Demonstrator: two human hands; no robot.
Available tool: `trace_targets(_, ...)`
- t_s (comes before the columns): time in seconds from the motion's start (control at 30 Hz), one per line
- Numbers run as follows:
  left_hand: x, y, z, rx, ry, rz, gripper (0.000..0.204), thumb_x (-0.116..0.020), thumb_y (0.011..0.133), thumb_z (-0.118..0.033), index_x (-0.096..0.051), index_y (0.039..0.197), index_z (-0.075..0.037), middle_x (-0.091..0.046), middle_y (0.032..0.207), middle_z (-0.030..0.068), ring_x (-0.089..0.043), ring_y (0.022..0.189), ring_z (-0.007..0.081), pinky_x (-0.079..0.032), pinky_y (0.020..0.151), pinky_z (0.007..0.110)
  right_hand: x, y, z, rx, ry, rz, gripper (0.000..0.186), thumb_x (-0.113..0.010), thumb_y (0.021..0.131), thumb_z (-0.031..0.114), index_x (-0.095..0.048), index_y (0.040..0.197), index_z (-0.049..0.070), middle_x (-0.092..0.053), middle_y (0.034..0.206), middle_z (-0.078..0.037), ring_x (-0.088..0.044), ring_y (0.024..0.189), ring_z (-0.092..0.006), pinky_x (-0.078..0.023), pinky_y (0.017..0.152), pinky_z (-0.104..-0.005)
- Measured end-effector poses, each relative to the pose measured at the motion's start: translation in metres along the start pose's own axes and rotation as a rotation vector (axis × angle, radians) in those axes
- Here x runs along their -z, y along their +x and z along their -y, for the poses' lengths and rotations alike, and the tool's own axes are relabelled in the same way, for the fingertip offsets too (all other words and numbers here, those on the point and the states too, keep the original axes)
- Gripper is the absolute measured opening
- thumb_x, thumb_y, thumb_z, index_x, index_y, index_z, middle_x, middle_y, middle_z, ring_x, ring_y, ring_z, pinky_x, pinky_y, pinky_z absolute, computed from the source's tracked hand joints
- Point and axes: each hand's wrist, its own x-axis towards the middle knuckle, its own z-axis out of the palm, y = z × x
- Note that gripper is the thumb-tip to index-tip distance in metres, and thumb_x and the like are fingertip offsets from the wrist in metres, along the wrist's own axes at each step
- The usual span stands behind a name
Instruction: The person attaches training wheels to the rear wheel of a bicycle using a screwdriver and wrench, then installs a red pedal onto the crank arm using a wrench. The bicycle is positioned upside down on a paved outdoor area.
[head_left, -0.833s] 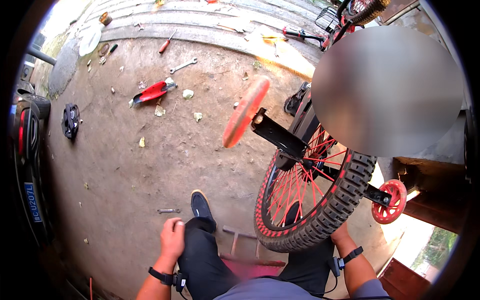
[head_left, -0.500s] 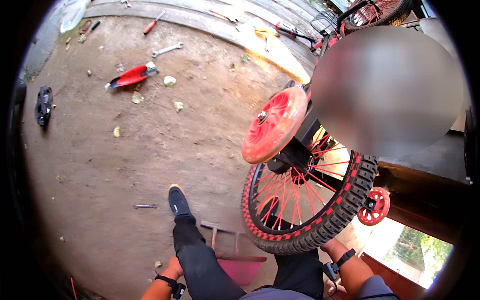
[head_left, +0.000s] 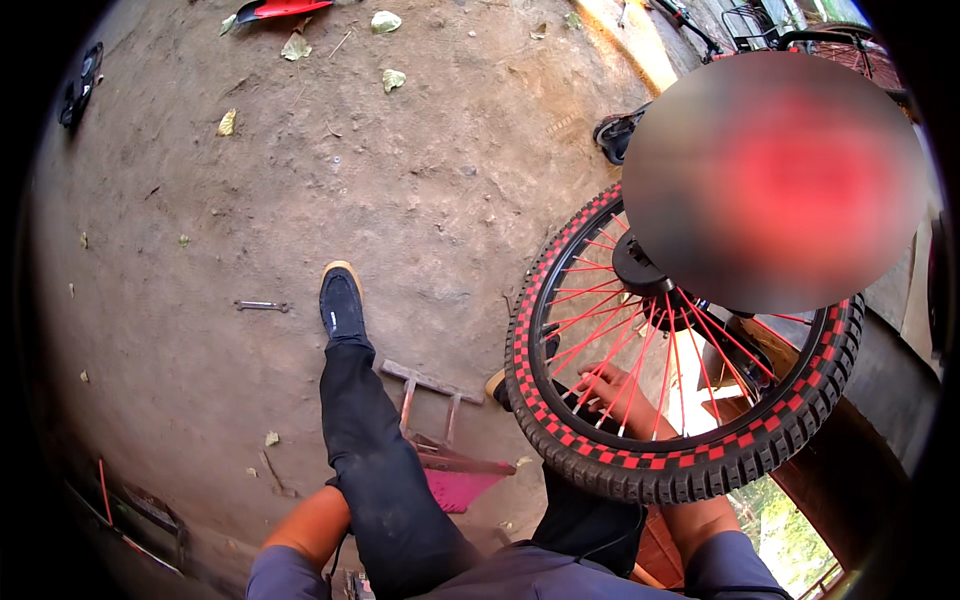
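Note:
A bicycle wheel with a knobby black tyre [head_left: 678, 485], a red-and-black checked band and red spokes lies tilted across my right side; a blurred patch covers its upper part. My right hand [head_left: 612, 388] shows behind the spokes, fingers apart and slightly curled; whether it touches them I cannot tell. My left forearm [head_left: 308, 530] reaches to my dark left trouser leg [head_left: 375, 490], which hides the hand. Between my legs are a rusty metal frame [head_left: 430, 382] and a pink panel [head_left: 460, 486]. A small wrench [head_left: 261, 306] lies left of my left shoe [head_left: 341, 300].
A black item [head_left: 80, 85], a red curved part [head_left: 280, 8] and dry leaves are on the dirty floor. More bicycle parts [head_left: 845, 50] stand at the upper right; a dark metal structure [head_left: 890, 360] is on the right. Metal rods [head_left: 130, 530] lie at the lower left.
The view has shifted, raising the floor items in frame. The wheel has tipped flatter and its red small wheels are no longer visible. My right hand has moved up behind the spokes.

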Motion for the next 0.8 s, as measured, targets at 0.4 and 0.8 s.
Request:
trace_targets(0.4,-0.009,-0.149,0.031,0.102,0.153,0.163,0.036,-0.068,0.080,-0.032,-0.072,0.109,-0.011,-0.071,0.104,0.0224,-0.068,0.100,0.0391,-0.054,0.084,0.047,0.052,-0.084,-0.043,0.142,0.072,-0.205,0.026,-0.064,0.095,0.018,-0.060,0.116,0.003,-0.066,0.091,-0.004,-0.065,0.078,-0.0144,-0.054,0.070,-0.0297)
trace_targets(0.8,0.196,-0.401,-0.135,0.470,0.435,0.455,0.051,-0.050,0.091,-0.048,-0.059,0.124,-0.011,-0.060,0.126,0.0224,-0.056,0.119,0.0387,-0.045,0.099,0.051,-0.015,-0.259,0.037,0.055,0.263,-0.291,0.039,-0.063,0.095,0.031,-0.059,0.120,0.001,-0.066,0.101,-0.012,-0.067,0.075,-0.0183,-0.053,0.062,-0.0301)
